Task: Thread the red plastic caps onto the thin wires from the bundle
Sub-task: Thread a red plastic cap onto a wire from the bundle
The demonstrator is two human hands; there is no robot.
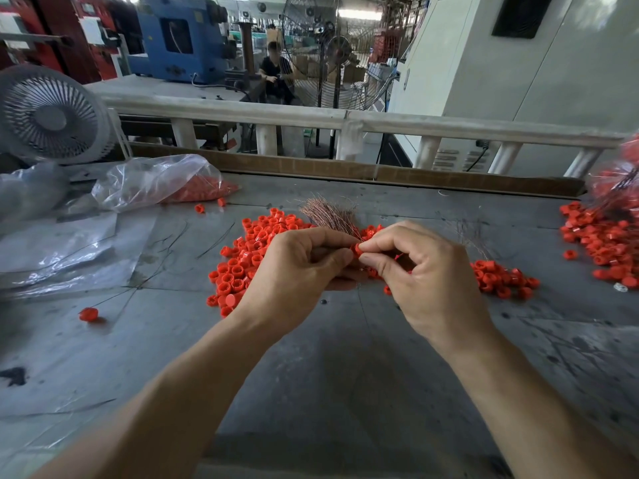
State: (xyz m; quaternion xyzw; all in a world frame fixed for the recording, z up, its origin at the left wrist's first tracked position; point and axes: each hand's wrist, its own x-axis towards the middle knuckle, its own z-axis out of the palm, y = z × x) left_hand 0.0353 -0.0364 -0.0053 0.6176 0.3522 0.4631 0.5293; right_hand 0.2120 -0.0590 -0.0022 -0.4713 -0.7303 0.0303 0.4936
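A pile of small red plastic caps (249, 261) lies across the middle of the grey table. My left hand (297, 274) grips a bundle of thin coppery wires (328, 214) whose ends fan out above its fingers. My right hand (425, 271) pinches one red cap (358, 249) between thumb and forefinger, right against the left hand's fingertips. More red shows inside the right palm, mostly hidden. Whether a wire has entered the cap cannot be seen.
A clear bag with red caps (193, 186) lies at the back left beside a small white fan (52, 115). Caps with wires attached (601, 236) are heaped at the right edge. One stray cap (89, 313) sits at the left. Plastic sheets (69, 250) cover the left side.
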